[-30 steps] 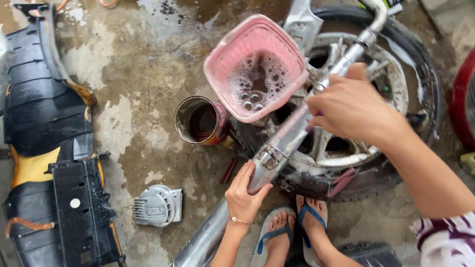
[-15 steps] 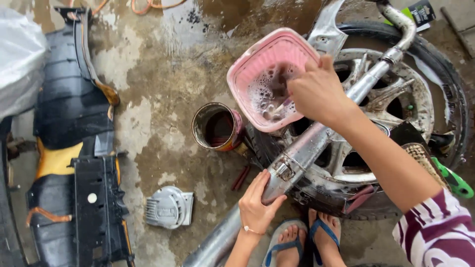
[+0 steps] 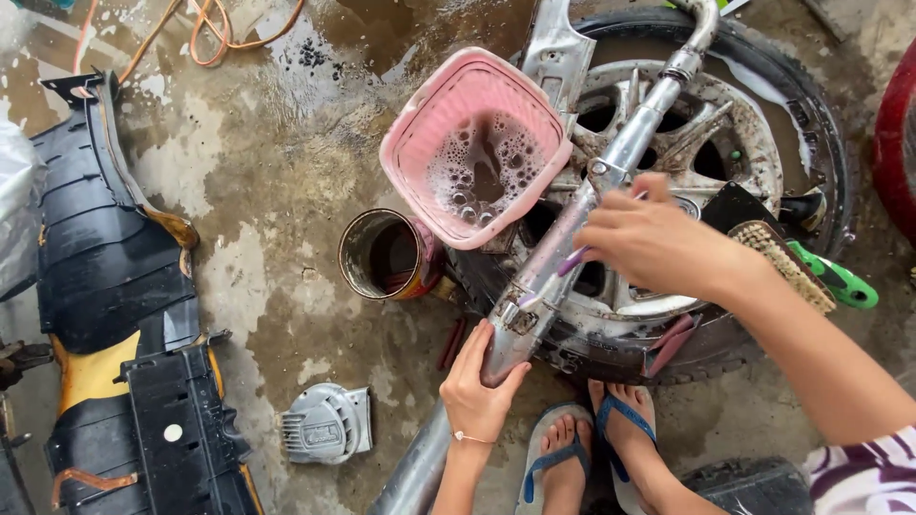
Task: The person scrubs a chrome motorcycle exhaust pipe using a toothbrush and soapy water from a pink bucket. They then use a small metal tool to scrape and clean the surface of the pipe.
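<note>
A long metal exhaust pipe (image 3: pixel 611 172) lies slantwise across a wheel (image 3: pixel 763 124) that rests flat on the wet concrete. My left hand (image 3: pixel 482 381) grips the pipe's lower, thicker part from below. Higher up the pipe, my right hand (image 3: pixel 658 243) is closed on a small purple-handled brush (image 3: pixel 572 259) whose head rests against the metal. A pink plastic tub (image 3: pixel 458 105) with soapy water sits tilted on the wheel's left edge, just above the pipe.
A rusty tin can (image 3: pixel 367 256) stands left of the wheel. A scrub brush with a green handle (image 3: pixel 801 267) lies on the tyre. Black and yellow bodywork panels (image 3: pixel 105 286) fill the left side, with a grey cover (image 3: pixel 324 424) nearby. My feet in blue sandals (image 3: pixel 592 448) are below.
My right hand has come out of the pink tub and moved down onto the pipe with the brush. My left hand keeps its grip on the pipe.
</note>
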